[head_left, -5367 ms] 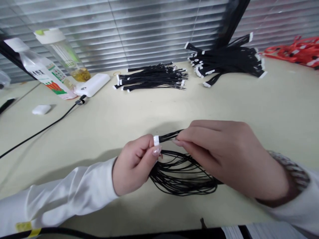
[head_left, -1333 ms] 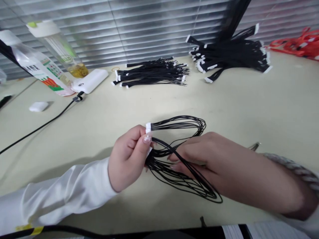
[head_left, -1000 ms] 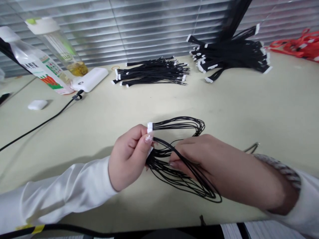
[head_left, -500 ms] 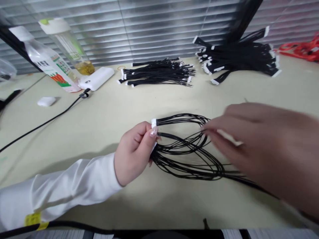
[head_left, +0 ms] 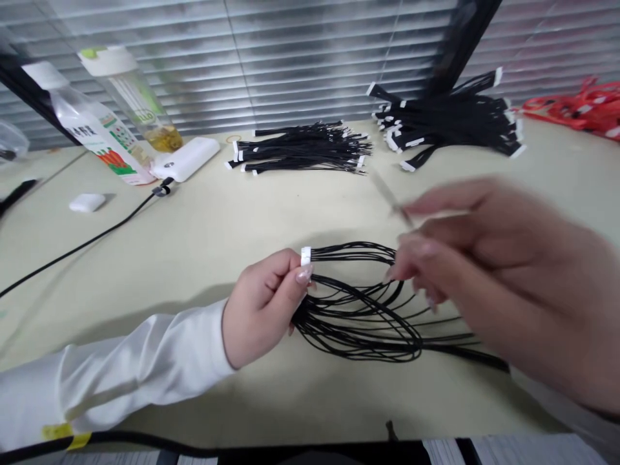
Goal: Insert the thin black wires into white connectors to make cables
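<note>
In the head view my left hand is closed, thumb and fingers pinching a white connector at the end of a black wire harness. The harness's thin wires loop out to the right and run back under the left fingers, where the other connector ends are mostly hidden. My right hand, blurred by motion, is at the right end of the loops. Its fingers are closed round a thin pale stick-like tool that points up and left; its kind cannot be made out. Whether those fingers also touch a wire is unclear.
Behind lie a bundle of short black cables and a bigger cable pile, with red cables at far right. A drink bottle, tea bottle, white power bank and small white case stand left.
My right hand has turned and lifted off the wire it was pinching; the thin tool now sticks out from its fingers. My left hand keeps its grip on the connector. The view has shifted slightly.
</note>
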The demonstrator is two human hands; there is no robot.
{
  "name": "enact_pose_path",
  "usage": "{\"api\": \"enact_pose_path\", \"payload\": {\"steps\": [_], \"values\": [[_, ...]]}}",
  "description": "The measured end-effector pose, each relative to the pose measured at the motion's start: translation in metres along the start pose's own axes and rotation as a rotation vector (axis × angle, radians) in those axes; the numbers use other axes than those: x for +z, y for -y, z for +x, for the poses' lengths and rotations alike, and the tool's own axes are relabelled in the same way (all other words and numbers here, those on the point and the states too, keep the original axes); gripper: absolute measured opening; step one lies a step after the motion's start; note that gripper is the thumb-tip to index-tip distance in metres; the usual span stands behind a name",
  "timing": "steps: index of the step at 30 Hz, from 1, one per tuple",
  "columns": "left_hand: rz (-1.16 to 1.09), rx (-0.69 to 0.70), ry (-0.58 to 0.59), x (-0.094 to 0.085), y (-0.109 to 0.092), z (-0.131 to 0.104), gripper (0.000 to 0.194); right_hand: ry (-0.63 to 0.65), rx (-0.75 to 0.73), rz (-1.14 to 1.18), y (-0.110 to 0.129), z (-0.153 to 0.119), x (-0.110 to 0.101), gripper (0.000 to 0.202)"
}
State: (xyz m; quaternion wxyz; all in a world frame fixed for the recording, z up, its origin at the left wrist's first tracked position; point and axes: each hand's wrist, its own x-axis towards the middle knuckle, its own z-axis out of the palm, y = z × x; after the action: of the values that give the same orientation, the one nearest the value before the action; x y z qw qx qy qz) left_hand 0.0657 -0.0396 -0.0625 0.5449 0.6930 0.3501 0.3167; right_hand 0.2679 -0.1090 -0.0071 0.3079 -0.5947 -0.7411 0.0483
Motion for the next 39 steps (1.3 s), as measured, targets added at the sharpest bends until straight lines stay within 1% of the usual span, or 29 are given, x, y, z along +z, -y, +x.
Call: {"api": "enact_pose_path", "payload": {"steps": [2,4,9,15,18,23,26,28,32,35,39], "values": [[0.002,0.018,-0.004,0.0,-0.001,0.0,0.032,0.064,-0.004,0.059,0.005,0.003,0.005,0.01],[0.007,0.035,-0.004,0.0,-0.002,0.0,0.032,0.135,-0.011,0.071,0.006,0.006,0.01,0.012],[0.023,0.059,0.0,0.0,-0.003,-0.001,0.032,0.175,0.026,0.092,0.004,0.006,0.014,0.015],[0.043,0.071,0.025,-0.001,-0.003,-0.002,0.032,0.185,0.009,0.102,0.004,0.006,0.012,0.015],[0.053,0.096,0.01,-0.001,-0.003,-0.001,0.032,0.194,0.002,0.105,0.004,0.006,0.012,0.014],[0.064,0.089,0.026,-0.002,-0.004,-0.001,0.031,0.188,-0.014,0.123,0.005,0.006,0.012,0.013],[0.074,0.089,0.025,-0.002,-0.005,-0.001,0.032,0.213,-0.05,0.154,0.006,0.006,0.013,0.014],[0.076,0.091,0.025,-0.002,-0.004,-0.001,0.032,0.206,-0.067,0.164,0.006,0.007,0.013,0.014],[0.014,0.055,0.024,-0.001,-0.002,-0.002,0.032,0.14,-0.066,0.146,0.004,0.007,0.013,0.012],[-0.034,0.018,0.032,0.0,-0.002,-0.002,0.032,0.148,-0.071,0.15,0.004,0.006,0.012,0.011],[-0.028,0.019,0.026,0.0,-0.002,-0.001,0.032,0.175,-0.069,0.168,0.006,0.007,0.01,0.012]]}}
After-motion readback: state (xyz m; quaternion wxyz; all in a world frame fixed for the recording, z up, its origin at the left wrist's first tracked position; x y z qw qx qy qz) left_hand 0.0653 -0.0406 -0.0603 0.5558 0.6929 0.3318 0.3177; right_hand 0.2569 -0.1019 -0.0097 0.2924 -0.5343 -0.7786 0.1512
